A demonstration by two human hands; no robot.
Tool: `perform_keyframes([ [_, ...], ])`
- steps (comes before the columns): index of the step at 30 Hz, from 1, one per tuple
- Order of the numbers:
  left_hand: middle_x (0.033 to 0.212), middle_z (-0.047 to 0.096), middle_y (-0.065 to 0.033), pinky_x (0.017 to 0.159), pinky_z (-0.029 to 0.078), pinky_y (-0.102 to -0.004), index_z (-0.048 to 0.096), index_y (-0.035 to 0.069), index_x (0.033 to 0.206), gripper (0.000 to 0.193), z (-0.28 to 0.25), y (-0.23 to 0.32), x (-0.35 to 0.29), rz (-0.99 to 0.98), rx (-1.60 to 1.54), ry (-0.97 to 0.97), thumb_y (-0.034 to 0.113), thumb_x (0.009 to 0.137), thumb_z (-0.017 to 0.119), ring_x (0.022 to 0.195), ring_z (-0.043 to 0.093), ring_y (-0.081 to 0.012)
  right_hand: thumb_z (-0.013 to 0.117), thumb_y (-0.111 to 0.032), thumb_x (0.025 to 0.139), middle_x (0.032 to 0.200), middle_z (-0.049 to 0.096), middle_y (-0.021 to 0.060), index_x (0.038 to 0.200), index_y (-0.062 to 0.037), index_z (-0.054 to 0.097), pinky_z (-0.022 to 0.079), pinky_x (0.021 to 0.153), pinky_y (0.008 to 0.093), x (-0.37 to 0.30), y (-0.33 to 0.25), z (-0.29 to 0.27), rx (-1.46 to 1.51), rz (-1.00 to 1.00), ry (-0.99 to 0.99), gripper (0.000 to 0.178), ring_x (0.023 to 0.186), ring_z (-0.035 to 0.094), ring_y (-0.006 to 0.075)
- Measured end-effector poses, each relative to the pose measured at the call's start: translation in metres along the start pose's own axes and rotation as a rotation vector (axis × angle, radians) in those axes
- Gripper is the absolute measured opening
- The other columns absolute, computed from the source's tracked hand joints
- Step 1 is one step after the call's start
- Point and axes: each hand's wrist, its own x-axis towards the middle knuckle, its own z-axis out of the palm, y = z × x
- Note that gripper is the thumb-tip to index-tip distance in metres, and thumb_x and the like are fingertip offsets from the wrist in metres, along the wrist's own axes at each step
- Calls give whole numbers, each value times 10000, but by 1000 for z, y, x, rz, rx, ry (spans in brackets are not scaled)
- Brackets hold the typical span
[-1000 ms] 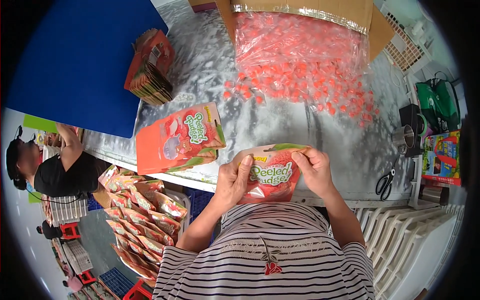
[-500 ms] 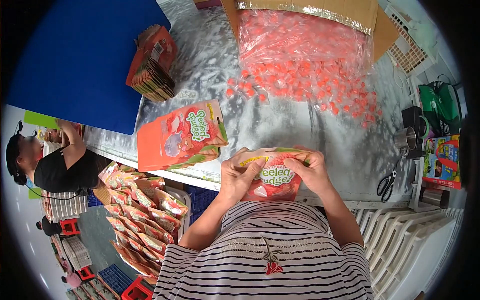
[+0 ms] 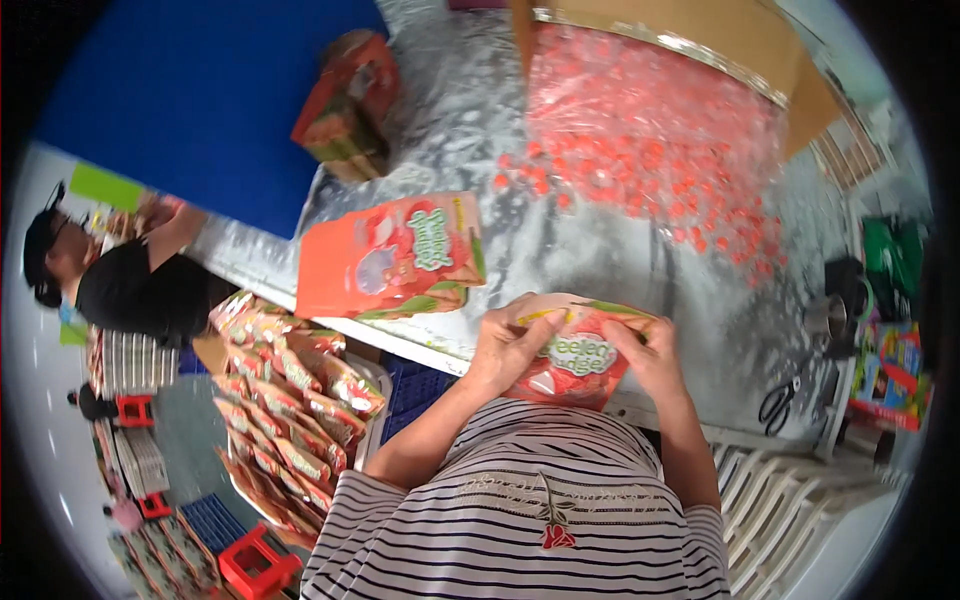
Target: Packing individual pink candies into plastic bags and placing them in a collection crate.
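Two hands' fingers [image 3: 522,332] on tilted pouch [image 3: 578,352], mouth upward.

One head-worn fisheye view looks steeply down (close) over the table [image 3: 620,250].

Silver table [image 3: 600,250] bears candies [image 3: 650,170], pouches [image 3: 390,255], scissors [image 3: 780,400].
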Motion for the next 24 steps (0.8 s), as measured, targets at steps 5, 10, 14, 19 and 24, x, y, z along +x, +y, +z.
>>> perform_keyframes([
  [5, 849, 611, -5, 603, 418, -243, 680, -15, 1021, 233, -6, -21, -6, -13, 59, 38, 190, 954, 591, 721, 500, -53, 602, -108, 901, 675, 606, 14, 859, 69, 677, 400, 573, 236, -6, 7, -21, -319, -85, 50, 197, 633, 490, 46],
  [10, 779, 589, -10, 550, 423, -245, 662, -28, 997, 253, 0, -18, -18, 66, 11, 88, 201, 973, 557, 663, 484, -37, 566, -127, 937, 678, 590, -5, 722, 57, 578, 386, 572, 245, -16, 4, -22, -277, -41, 34, 283, 628, 468, 57],
  [14, 826, 574, -14, 584, 437, -250, 650, -27, 1024, 259, -8, -4, -33, 93, -76, 63, 199, 986, 529, 716, 511, -62, 564, -107, 940, 746, 595, -9, 826, 62, 609, 407, 602, 237, -11, 1, -39, -381, -87, -156, 209, 678, 490, 56],
  [19, 736, 514, -37, 611, 439, -278, 651, -32, 969, 287, -25, -10, -61, 213, -59, 192, 231, 983, 536, 688, 498, -96, 583, -58, 907, 830, 617, 39, 1068, 64, 603, 475, 669, 239, 6, -46, -7, -463, -35, -469, 202, 744, 560, 71],
  [24, 833, 618, -110, 708, 488, -294, 622, -36, 1067, 288, -53, -6, -107, 179, 9, 455, 224, 960, 563, 791, 592, -131, 589, -91, 904, 780, 599, 51, 1021, 60, 619, 470, 549, 237, 24, -78, 61, -623, -2, -802, 193, 635, 557, 85],
])
